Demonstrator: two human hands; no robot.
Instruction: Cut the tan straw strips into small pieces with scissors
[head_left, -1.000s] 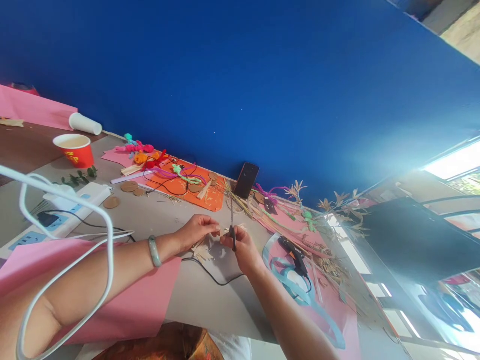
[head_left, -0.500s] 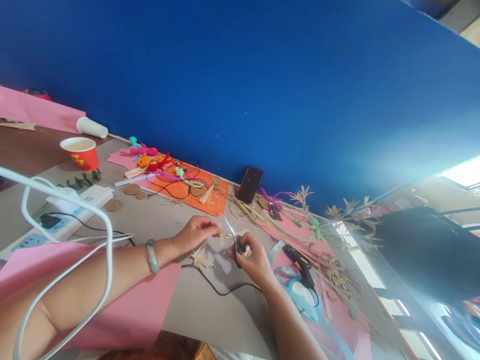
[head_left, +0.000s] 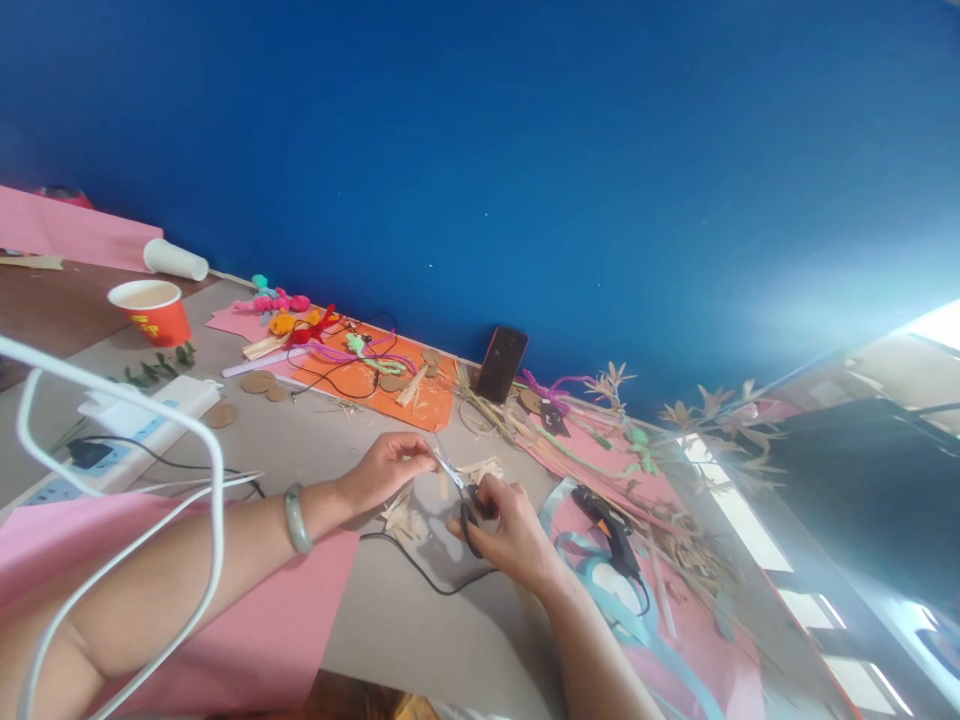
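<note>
My right hand point(head_left: 514, 530) grips a pair of scissors point(head_left: 452, 472) by its black handles, thumb and fingers in the loops. The silver blades point up and left, right beside the fingertips of my left hand point(head_left: 390, 468). Those fingertips are pinched together, and what they hold is too small to make out. A faint pale strip point(head_left: 443, 487) shows just below the blades. Under and between my hands lie pale dried husk scraps point(head_left: 405, 518) on the grey tabletop.
A white cable point(head_left: 217, 500) loops across the left foreground, near a power strip point(head_left: 161, 430). Further back stand a red paper cup point(head_left: 161, 322) and a phone point(head_left: 501, 365) leaning on the blue wall. At right lie a glue gun point(head_left: 611, 530) and blue ribbon point(head_left: 630, 625).
The scissors have moved slightly left and their blades now reach my left fingertips. My right hand's thumb has swung out to the left. The left hand stays pinched, nearly in place.
</note>
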